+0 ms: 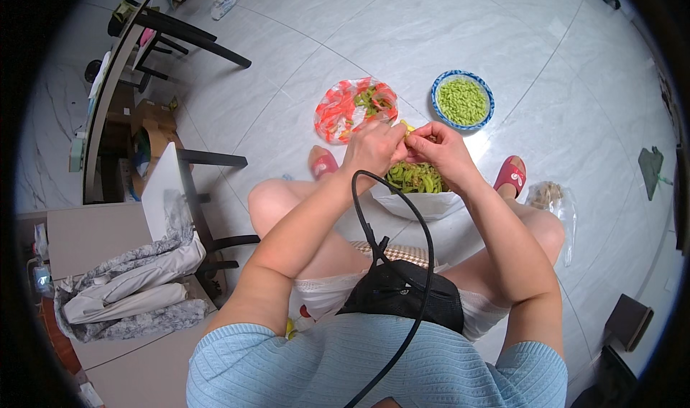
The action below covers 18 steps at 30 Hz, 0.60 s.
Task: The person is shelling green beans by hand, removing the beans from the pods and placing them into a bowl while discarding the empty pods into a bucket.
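My left hand (pixel 374 146) and my right hand (pixel 447 155) meet fingertip to fingertip, pinching a yellowish-green bean pod (pixel 408 126) between them. Fingers partly hide the pod. Below them stands a white plastic bag (pixel 423 206) full of green pods (pixel 415 177). Beyond my left hand lies an opened red-and-white plastic bag (pixel 331 111) holding pods or husks (pixel 372 102); I cannot tell which. Past my right hand, a blue-and-white rimmed bowl (pixel 437 85) on the tiled floor contains many shelled green beans (pixel 462 102).
A black cable (pixel 428 230) loops down in front of my forearms. Pink slippers (pixel 325 165) flank the white bag. A clear plastic bag (pixel 566 219) lies by my right leg. To the left are a white-topped chair (pixel 161 192), draped clothing (pixel 129 300) and a black-legged table (pixel 194 39).
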{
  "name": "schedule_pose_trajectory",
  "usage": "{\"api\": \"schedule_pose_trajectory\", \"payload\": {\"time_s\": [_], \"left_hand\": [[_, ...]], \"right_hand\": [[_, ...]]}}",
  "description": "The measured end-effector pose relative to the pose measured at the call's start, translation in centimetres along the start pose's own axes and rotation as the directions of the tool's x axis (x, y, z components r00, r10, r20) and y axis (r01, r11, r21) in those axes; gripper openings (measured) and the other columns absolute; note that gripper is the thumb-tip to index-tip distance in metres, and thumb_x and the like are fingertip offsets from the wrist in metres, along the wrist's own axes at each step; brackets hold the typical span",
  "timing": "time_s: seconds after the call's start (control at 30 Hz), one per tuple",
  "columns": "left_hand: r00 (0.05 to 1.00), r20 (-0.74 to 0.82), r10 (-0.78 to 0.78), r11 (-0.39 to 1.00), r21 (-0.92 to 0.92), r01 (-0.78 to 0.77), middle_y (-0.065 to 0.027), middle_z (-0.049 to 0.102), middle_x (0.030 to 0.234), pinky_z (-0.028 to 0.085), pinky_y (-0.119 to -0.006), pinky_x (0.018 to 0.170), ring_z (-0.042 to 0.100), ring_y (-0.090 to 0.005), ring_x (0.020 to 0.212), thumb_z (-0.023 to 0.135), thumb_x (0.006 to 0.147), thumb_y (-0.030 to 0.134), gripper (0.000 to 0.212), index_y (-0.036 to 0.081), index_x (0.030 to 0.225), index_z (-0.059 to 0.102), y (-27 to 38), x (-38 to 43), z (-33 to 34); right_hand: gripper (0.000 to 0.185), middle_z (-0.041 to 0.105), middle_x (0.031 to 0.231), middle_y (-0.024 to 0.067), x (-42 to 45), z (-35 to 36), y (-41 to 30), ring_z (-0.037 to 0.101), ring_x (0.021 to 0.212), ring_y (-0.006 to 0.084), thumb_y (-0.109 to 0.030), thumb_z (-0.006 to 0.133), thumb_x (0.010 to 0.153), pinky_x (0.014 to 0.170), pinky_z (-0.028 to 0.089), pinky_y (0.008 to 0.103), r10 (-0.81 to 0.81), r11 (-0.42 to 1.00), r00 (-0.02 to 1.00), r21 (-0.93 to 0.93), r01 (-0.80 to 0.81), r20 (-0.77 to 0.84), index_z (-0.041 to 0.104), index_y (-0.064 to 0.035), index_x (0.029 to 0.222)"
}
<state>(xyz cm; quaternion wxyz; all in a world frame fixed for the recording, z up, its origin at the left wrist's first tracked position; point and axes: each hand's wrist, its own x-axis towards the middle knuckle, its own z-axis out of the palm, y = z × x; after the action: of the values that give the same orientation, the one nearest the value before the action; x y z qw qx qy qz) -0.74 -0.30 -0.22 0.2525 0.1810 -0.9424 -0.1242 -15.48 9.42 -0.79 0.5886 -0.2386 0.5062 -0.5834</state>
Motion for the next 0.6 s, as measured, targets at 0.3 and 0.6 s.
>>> {"api": "schedule_pose_trajectory", "payload": {"time_s": [0.3, 0.6], "left_hand": [[0.992, -0.039, -0.121, 0.966, -0.234, 0.109, -0.0125, 0.059, 0.069, 0.048, -0.041, 0.062, 0.060, -0.0298, 0.067, 0.060, 0.075, 0.007, 0.015, 0.003, 0.089, 0.061, -0.48, -0.13, 0.61], [0.993, 0.068, -0.098, 0.985, -0.139, 0.106, -0.0139, 0.060, 0.068, 0.048, -0.041, 0.061, 0.060, -0.0308, 0.068, 0.061, 0.076, 0.009, 0.015, 0.003, 0.090, 0.064, -0.50, -0.29, 0.57]], "right_hand": [[0.022, 0.062, 0.088, 0.0081, 0.32, -0.37, 0.01, 0.063, 0.074, 0.0131, -0.017, 0.064, 0.089, 0.067, 0.056, 0.0254, 0.068, 0.998, 0.997, 0.010, -0.068, -0.028, 0.057, 0.0024, 0.095], [0.020, 0.062, 0.086, 0.0083, 0.20, -0.26, 0.12, 0.062, 0.069, 0.0126, -0.017, 0.063, 0.089, 0.067, 0.056, 0.0262, 0.110, 0.992, 0.994, -0.065, -0.111, -0.020, 0.057, 0.0012, 0.093]]}}
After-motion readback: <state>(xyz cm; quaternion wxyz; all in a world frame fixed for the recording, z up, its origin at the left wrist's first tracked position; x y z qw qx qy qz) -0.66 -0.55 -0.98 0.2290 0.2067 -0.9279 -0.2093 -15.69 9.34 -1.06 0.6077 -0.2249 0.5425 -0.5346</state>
